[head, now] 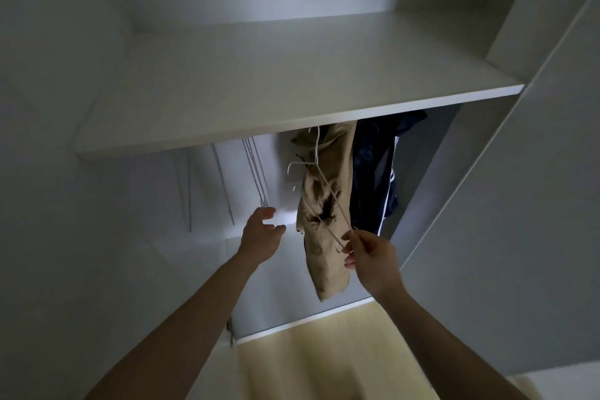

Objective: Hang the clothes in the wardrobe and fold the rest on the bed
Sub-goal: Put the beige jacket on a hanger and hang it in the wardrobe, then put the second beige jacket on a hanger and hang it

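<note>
Right hand (pixel 373 261) pinches lower corner of white wire hanger (pixel 319 178) carrying beige garment (pixel 328 191), hanging under wardrobe shelf (pixel 292 107) beside navy garment (pixel 373 172). Left hand (pixel 259 234) open, fingers relaxed, near empty hangers (pixel 256 172).

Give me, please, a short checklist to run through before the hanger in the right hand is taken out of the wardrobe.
1. Right hand pinches the white hanger at its lower end: ok.
2. Left hand free, fingers open: ok.
3. Hanger's hook off the rail: cannot tell, the shelf hides it.
4. Hanger free of the beige garment: cannot tell, they overlap.
5. Empty hangers left on the rail: ok.
</note>
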Demonstrator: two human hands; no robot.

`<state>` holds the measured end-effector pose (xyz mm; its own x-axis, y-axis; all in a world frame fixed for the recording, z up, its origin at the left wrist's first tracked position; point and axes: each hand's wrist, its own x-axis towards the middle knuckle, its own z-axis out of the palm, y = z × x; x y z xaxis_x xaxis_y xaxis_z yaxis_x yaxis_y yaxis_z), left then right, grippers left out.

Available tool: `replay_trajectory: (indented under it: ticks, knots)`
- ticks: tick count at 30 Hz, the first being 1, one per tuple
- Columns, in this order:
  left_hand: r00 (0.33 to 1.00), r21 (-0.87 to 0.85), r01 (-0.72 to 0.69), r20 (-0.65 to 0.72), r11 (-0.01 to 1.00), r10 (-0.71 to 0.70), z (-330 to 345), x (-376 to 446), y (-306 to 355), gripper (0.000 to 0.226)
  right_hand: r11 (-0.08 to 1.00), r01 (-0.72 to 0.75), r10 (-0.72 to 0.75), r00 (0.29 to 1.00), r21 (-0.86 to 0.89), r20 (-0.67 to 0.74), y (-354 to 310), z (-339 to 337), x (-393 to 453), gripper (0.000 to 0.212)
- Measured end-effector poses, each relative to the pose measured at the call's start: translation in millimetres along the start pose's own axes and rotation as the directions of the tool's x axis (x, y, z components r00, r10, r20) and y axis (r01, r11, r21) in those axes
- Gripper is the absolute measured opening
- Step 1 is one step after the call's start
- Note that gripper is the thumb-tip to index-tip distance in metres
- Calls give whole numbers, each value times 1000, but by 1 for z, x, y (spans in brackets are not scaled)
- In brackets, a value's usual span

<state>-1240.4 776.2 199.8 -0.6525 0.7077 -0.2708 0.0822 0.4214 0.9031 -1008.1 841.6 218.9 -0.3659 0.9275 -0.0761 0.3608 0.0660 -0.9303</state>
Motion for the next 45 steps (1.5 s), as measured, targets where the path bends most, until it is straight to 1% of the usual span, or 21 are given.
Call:
replay_trajectory:
  ticks: [5, 9, 13, 16, 19, 20, 21, 23, 24, 25, 27, 28, 32, 33, 35, 37, 40, 41, 43, 44, 45]
  knots:
    - [999, 65, -27, 27, 998, 25, 0, -22, -11, 40, 999, -31, 32, 999, 11, -35, 30, -34, -67, 26]
    - [987, 185, -158, 40, 970, 153, 8, -43, -19, 38, 998, -62, 62, 998, 18, -24, 43, -76, -122, 33]
    - [950, 284, -305, 158, 909, 270, 27, -74, -22, 41, 998, -62, 61, 998, -25, -18, 52, -129, -190, 38]
    - [904, 340, -405, 285, 849, 317, 55, -110, -22, 47, 995, -73, 67, 993, -63, -94, 65, -177, -258, 37]
    - [867, 391, -435, 426, 811, 260, 95, -159, -26, 59, 992, -102, 85, 979, -80, -183, 84, -227, -341, 38]
    - [850, 397, -435, 477, 808, 224, 110, -180, -29, 58, 991, -110, 92, 973, -77, -211, 91, -244, -372, 36]
    - [828, 397, -438, 527, 807, 191, 126, -203, -32, 50, 990, -120, 101, 965, -68, -243, 99, -260, -404, 33]
    - [779, 373, -445, 610, 814, 147, 159, -255, -37, 24, 987, -154, 132, 940, -47, -313, 117, -291, -469, 27]
    - [760, 362, -446, 636, 819, 133, 175, -282, -41, 12, 984, -175, 153, 922, -31, -355, 127, -305, -503, 28]
    - [737, 356, -461, 663, 813, 128, 192, -308, -44, 8, 981, -192, 173, 900, -8, -399, 138, -318, -536, 28]
    - [668, 351, -516, 736, 782, 110, 226, -363, -54, 13, 975, -219, 209, 847, 38, -488, 161, -340, -601, 28]
    - [614, 336, -535, 785, 775, 84, 242, -390, -59, 13, 971, -233, 228, 818, 59, -528, 172, -349, -631, 31]
    - [324, 275, -658, 944, 701, -67, 313, -500, -85, 14, 953, -229, 301, 667, 197, -682, 201, -370, -743, 34]
    - [273, 262, -681, 957, 684, -94, 330, -526, -91, 11, 950, -205, 311, 625, 234, -716, 205, -373, -768, 34]
    - [205, 230, -706, 972, 670, -118, 367, -573, -100, 6, 941, -143, 335, 540, 308, -773, 210, -378, -814, 30]
    - [159, 194, -705, 981, 682, -115, 405, -615, -104, 18, 924, -58, 362, 452, 379, -815, 212, -381, -853, 30]
    - [113, 158, -638, 987, 753, -111, 459, -677, -91, 61, 898, 20, 412, 314, 440, -856, 216, -388, -906, 30]
    - [110, 153, -572, 988, 806, -109, 478, -698, -85, 74, 892, 31, 424, 281, 450, -861, 218, -391, -922, 30]
    - [122, 141, -444, 988, 885, -96, 513, -738, -75, 87, 881, 46, 450, 232, 471, -863, 223, -397, -956, 30]
    - [133, 133, -449, 988, 884, -81, 529, -758, -72, 92, 869, 59, 469, 213, 491, -857, 227, -401, -973, 30]
    - [144, 124, -524, 988, 843, -56, 543, -777, -70, 96, 852, 86, 493, 198, 516, -847, 230, -404, -990, 30]
